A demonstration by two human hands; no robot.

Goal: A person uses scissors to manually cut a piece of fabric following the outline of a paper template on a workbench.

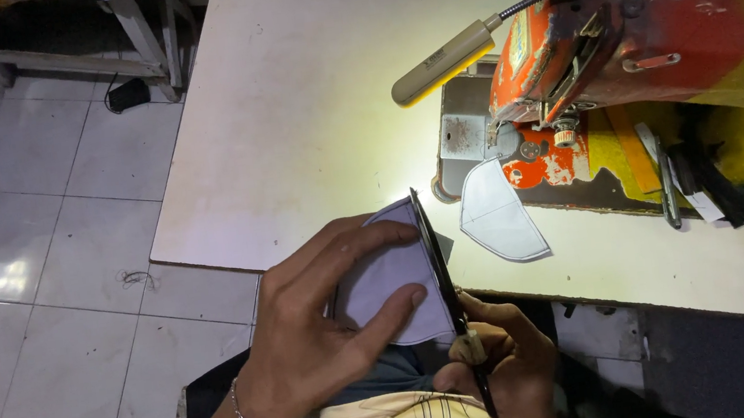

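Over table edge, left hand [312, 339] pinching fabric piece [386, 287], right hand [496, 369] gripping scissors [441, 271]

A pale tabletop [300, 85] is filling the upper middle of the frame, glowing where a lamp [444, 60] on a bendy neck is shining down. White floor tiles [40, 278] are running down the left side, catching a dull reflection. Wooden legs of another bench [134, 40] are standing at upper left, in shadow.
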